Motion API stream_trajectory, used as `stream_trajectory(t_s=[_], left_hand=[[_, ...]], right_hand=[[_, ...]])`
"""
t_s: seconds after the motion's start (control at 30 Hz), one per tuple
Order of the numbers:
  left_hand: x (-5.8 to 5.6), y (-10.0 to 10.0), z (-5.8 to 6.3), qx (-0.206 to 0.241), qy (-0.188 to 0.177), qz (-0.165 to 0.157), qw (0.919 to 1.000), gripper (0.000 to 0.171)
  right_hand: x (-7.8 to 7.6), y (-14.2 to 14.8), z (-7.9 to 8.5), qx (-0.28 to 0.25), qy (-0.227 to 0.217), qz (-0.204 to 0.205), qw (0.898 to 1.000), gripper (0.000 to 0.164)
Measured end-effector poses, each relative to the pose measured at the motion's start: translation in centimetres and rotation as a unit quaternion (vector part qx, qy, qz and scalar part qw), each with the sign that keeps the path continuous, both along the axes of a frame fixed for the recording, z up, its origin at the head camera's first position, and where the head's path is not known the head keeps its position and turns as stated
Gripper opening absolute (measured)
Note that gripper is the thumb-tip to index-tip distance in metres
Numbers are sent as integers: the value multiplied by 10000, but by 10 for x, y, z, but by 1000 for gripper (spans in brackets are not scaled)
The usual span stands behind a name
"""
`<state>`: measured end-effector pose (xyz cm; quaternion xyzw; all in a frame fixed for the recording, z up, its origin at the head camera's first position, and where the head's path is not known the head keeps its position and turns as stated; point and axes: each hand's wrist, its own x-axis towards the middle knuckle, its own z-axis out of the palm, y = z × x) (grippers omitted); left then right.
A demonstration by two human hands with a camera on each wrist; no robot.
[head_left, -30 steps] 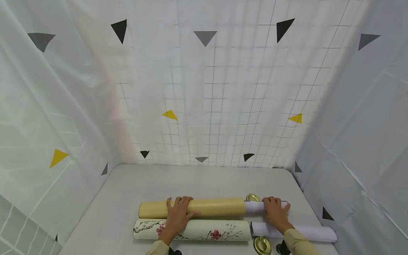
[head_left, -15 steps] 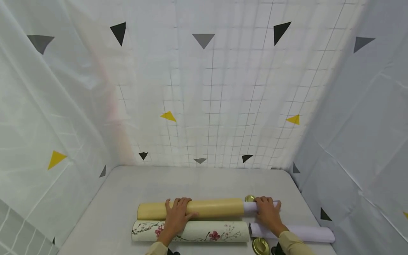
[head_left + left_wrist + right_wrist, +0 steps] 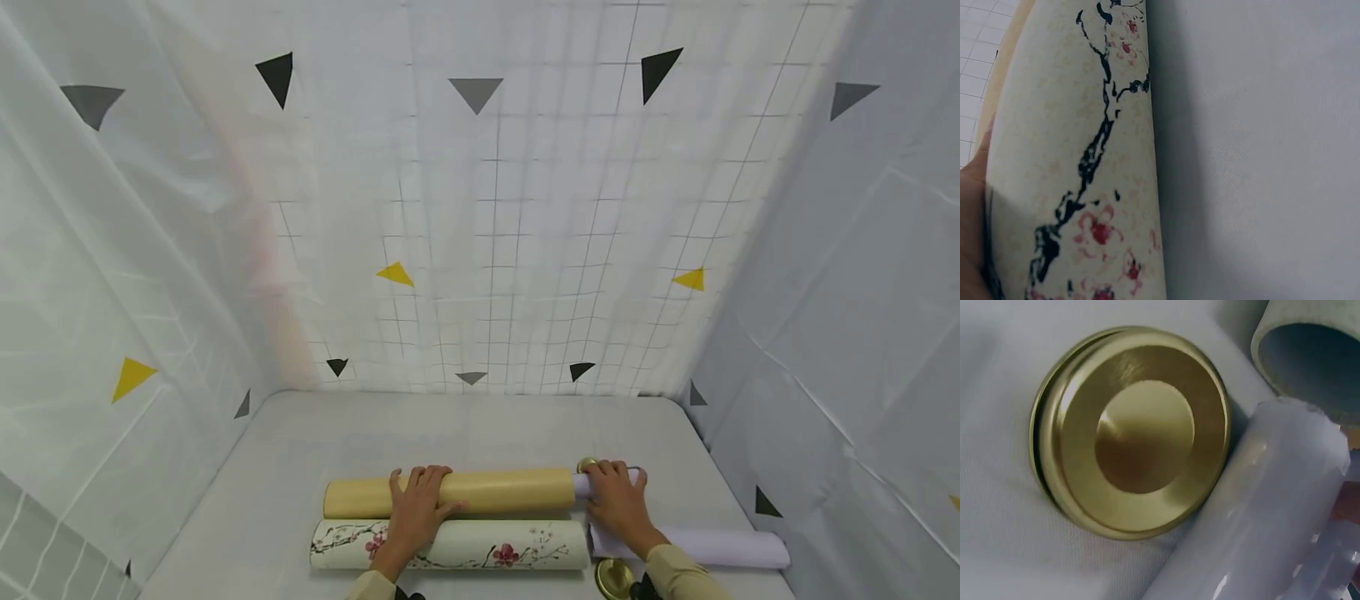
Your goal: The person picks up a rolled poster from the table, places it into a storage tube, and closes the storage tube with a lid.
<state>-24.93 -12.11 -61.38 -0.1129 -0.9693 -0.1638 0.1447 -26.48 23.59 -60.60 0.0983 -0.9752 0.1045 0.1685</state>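
Note:
On the table lies a yellow tube (image 3: 510, 489), with my left hand (image 3: 415, 512) gripping it left of the middle, thumb toward the near side. A pale lilac paper roll (image 3: 581, 486) sits partly inside the tube's right end. My right hand (image 3: 618, 504) holds the outer part of this roll and covers most of it. Parallel on the near side is a cream tube (image 3: 536, 543) printed with blossom branches, under my left wrist. In the right wrist view, its hollow end shows open beside a second pale roll (image 3: 1254, 500).
That second roll (image 3: 720, 547) lies to the right of the blossom tube, beneath my right forearm. A gold round lid (image 3: 615, 578) rests at the near side, another gold lid (image 3: 586, 464) behind my right hand. White sheeting (image 3: 480, 250) rises around the table.
My right hand has moved left, pushing the lilac roll further into the yellow tube; less of the roll shows. My left hand keeps its place on the tube.

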Motion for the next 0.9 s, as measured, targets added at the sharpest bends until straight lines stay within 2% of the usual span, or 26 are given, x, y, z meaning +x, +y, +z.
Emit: stream_trajectory(t_s=[0.23,0.37,0.5,0.73,0.9], left_hand=[[1,0,-1,10,-28,-2,10000,65],[0,0,-2,17,-19,-8,10000,67],[-1,-1,-2,11,57,-24,10000,67],[-1,-1,-2,39,76,-38,10000,67],[0,0,0,8,34,-20,10000,67]], right_hand=[[1,-3,-1,107,480,194,9986,49],[1,-3,-3,2,565,270,9980,48],[1,-4,-2,-149,288,215,9992,46],[-1,-8,-1,-379,-607,156,9973,48],[-1,-10,-1,-630,-828,221,9943,51]])
